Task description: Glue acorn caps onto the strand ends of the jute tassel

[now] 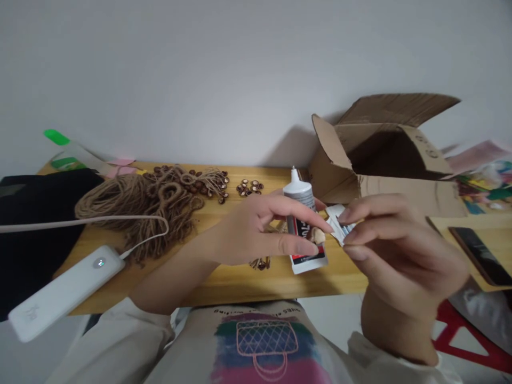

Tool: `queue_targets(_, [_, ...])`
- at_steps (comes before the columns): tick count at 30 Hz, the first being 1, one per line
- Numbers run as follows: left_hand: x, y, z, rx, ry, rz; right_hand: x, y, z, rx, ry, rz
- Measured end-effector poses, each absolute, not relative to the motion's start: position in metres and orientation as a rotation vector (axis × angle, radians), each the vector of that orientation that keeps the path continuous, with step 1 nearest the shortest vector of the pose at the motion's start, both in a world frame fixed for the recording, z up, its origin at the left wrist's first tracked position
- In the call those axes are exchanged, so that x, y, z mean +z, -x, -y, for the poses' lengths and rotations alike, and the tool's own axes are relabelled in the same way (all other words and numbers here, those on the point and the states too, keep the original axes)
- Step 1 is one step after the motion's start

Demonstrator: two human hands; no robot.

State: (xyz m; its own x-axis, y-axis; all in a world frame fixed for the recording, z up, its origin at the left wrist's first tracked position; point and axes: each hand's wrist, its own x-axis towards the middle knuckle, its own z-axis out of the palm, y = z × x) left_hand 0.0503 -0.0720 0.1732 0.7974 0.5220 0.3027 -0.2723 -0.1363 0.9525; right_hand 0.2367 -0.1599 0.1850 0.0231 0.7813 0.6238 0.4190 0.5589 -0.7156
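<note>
My left hand pinches a small pale, nut-like piece between thumb and index finger. Its other fingers curl behind a white glue tube with a black and red label, its pointed nozzle facing up. Close by on the right, my right hand is closed in a pinch; what its fingertips hold, if anything, cannot be made out. Beyond the fingertips lies a white paper or packet. Several brown half-shell pieces sit on the table behind the left hand, and a small bundle is partly hidden beneath it.
Brown twine with dark beads is heaped on the wooden table at left. A white power bank with a cable lies in front of it. An open cardboard box stands at back right, near a phone.
</note>
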Motion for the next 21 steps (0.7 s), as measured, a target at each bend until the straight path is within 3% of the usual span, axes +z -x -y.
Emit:
queue_targets(11, [0.163, -0.052, 0.072, 0.714, -1.425, -0.328, 0.156, -0.235, 0.166, 1.245, 0.893, 0.975])
queue_targets(21, [0.154, -0.053, 0.071, 0.639, -1.295, -0.401, 0.140, -0.238, 0.184, 1.265, 0.974, 0.741])
